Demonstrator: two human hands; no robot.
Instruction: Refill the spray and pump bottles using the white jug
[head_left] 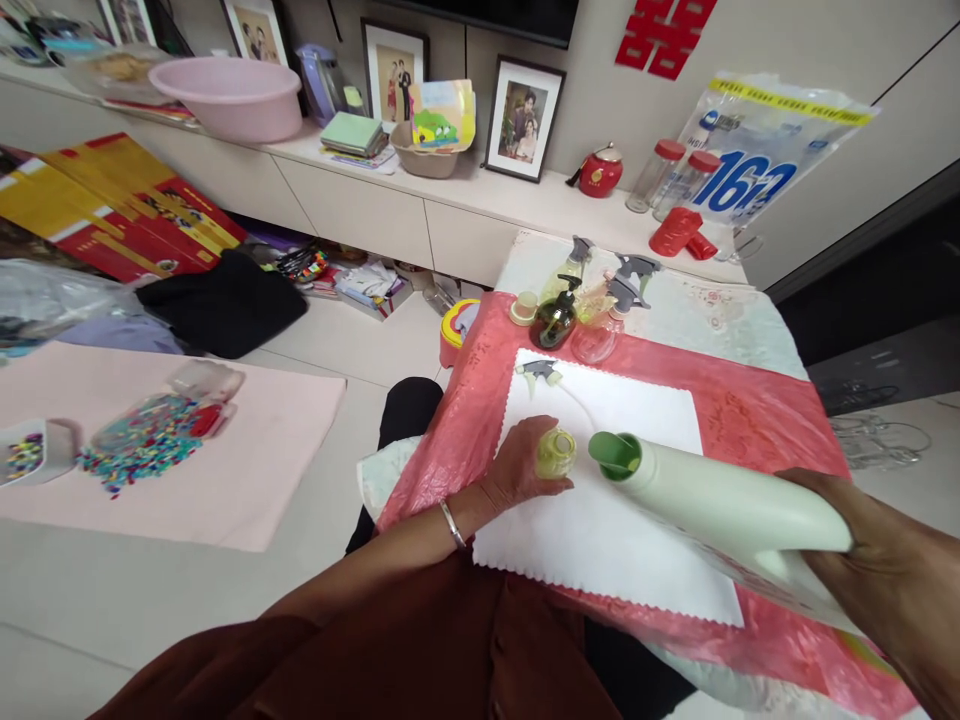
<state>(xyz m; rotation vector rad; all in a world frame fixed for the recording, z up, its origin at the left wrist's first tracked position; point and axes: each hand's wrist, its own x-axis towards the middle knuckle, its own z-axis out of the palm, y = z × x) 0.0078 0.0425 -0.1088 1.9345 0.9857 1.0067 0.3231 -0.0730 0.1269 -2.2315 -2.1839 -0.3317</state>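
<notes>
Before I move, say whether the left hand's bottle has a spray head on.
No, the bottle shows a bare, open mouth.

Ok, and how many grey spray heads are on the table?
4 visible: one spray head lying on the white cloth, a second behind the dark pump bottle, and a third and fourth, overlapping, to that bottle's right. Others may be hidden in that cluster.

A home: framed photos (525, 120) and a pink basin (240, 98) line a cabinet (360, 207) beyond the left hand's fingers (546, 430).
</notes>
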